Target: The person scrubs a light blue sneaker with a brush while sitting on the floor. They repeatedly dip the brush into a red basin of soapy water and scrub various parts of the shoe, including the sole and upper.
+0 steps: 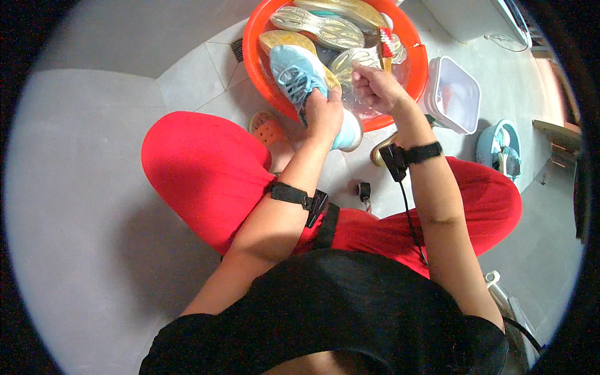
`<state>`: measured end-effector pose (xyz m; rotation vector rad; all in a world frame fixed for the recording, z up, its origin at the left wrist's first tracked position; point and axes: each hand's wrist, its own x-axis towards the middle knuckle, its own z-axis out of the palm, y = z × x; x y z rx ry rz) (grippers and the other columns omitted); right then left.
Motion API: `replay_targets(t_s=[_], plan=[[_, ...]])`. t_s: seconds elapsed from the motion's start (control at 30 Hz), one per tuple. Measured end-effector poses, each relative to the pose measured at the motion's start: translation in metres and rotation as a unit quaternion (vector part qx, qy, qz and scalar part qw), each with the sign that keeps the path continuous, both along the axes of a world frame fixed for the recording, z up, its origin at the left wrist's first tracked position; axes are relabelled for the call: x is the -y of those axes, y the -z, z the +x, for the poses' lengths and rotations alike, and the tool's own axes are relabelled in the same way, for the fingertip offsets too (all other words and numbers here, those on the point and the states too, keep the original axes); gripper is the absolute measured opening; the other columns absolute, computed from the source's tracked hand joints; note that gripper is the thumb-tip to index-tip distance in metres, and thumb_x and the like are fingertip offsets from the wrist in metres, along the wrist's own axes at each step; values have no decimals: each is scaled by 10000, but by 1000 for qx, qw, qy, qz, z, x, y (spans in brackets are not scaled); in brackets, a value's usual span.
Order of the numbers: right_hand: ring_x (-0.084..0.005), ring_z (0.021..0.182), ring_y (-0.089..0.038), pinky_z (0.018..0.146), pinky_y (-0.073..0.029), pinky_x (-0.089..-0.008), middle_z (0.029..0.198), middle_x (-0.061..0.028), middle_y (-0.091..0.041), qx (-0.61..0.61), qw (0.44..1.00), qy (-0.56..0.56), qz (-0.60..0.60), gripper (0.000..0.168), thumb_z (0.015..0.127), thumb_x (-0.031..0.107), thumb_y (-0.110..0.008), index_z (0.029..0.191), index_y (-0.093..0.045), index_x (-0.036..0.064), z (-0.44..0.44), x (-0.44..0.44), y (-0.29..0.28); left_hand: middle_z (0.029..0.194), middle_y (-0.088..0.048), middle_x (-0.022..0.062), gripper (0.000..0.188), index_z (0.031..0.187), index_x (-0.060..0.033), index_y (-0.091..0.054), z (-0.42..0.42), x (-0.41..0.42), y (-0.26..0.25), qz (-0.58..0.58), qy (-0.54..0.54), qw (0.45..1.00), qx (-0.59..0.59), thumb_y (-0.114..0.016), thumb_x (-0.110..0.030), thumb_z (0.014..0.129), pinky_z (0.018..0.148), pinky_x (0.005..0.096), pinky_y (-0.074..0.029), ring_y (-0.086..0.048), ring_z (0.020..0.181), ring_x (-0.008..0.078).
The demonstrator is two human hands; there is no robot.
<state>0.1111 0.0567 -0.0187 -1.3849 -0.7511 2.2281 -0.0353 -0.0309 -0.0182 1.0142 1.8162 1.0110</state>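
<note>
My left hand grips a light-blue lace-up sneaker by its ankle opening, thumb on the near side. The sneaker has a white sole edge and is tilted over the near rim of an orange-red plastic basin. My right hand is curled around the handle of a scrub brush with red and white bristles, above the basin's right part. Part of the handle is hidden by my fingers. Several other shoes lie in the water, among them a pale patterned shoe sole turned up.
A clear plastic tub stands right of the basin. Farther right sits a small blue basin with things inside. A floor drain lies left of the basin. An orange clog is on my foot. Grey walls stand close by on the left.
</note>
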Motion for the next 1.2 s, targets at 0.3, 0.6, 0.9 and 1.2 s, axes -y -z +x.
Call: replay_targets(t_s=[0.3,0.6,0.9,1.2], plan=[[-201,732,-666,649,-524,-339,786,-163,-671,256,860,-240,369,201,785,28,-533,935,-656,-25,-46,46,-80,1118,-574,95,558,1223,-17,-468,12,-4,30,-11,-93,787,610,-265,-471,970,879,355,-435,-554,1024,213],[-234,608,-659,610,-512,-367,660,-183,-639,332,885,-108,307,290,858,234,-569,815,-668,-35,-59,59,-68,1072,-548,94,563,1211,-42,-450,11,2,18,-31,-134,751,646,-260,-507,958,916,370,-405,-517,1038,249],[-88,453,-322,384,-187,-232,616,30,-435,94,981,133,104,386,939,466,-455,793,-479,109,-77,69,-50,875,-590,25,380,988,-139,-537,8,4,19,-37,-133,749,648,-340,-463,956,774,336,-446,-566,866,193],[-371,1254,-375,1081,-267,-493,1355,-263,-382,-361,919,157,-28,790,893,615,-337,1311,-362,-55,-52,61,-55,1331,-467,63,513,1328,-121,-415,13,-1,32,22,-110,784,610,-213,-434,975,1008,372,-388,-468,1206,208]])
